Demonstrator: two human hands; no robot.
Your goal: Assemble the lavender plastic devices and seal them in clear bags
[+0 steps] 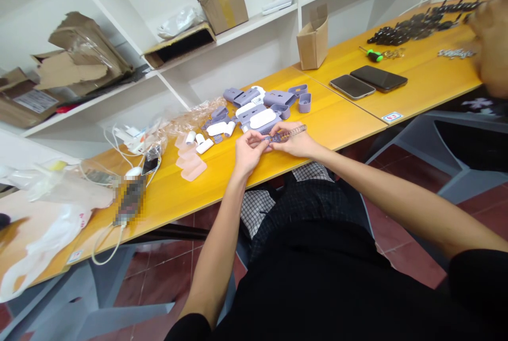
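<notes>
My left hand and my right hand meet at the table's front edge, fingers closed in a pinch. Between them is a small purple-grey part, mostly hidden by my fingertips. A clear, ridged, coil-like strip sticks out over my right hand; whether it is joined to the small part I cannot tell. Just beyond my hands lie purple-grey plastic housings and a white oval cover. To the left are short white cylinders and pale pink flat pieces.
Crumpled clear plastic wrap and white cables lie left on the table. Two phones, a green-black screwdriver and a pile of black parts are at right. Another person's blurred hand is at the far right. Shelves hold cardboard boxes.
</notes>
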